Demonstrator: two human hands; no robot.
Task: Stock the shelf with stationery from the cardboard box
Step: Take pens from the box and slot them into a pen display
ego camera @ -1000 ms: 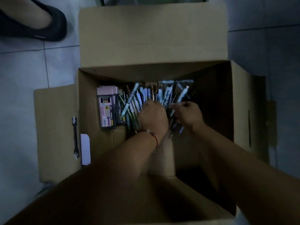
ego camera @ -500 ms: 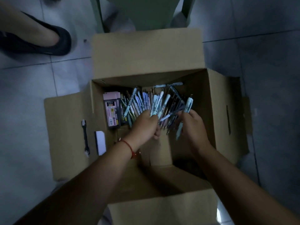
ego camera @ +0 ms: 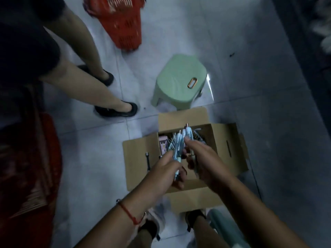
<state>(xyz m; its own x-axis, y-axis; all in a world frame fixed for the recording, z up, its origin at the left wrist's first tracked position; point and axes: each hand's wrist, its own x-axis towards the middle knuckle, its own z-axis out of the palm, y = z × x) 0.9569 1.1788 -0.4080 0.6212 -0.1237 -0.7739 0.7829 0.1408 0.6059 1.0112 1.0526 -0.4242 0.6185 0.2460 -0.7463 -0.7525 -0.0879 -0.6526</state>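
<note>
An open cardboard box (ego camera: 223, 140) sits on the tiled floor with its flaps spread out. Loose pens lie inside it beside a pink pack (ego camera: 163, 143) at the left. Above the box, my left hand (ego camera: 165, 171) grips a bundle of light blue pens (ego camera: 176, 149) that points up and away. My right hand (ego camera: 202, 161) holds more pens (ego camera: 188, 132) right next to that bundle, its fingers curled round them. The two hands almost touch.
A pale green plastic stool (ego camera: 179, 81) stands just beyond the box. A red shopping basket (ego camera: 120, 24) lies farther back. Another person's legs and black shoes (ego camera: 116, 109) are at the left. A dark red mass (ego camera: 30, 167) fills the left edge.
Both hands have lifted out of the box with pens in them. The view has risen and pulled back, so the stool, basket and the other person's legs now show.
</note>
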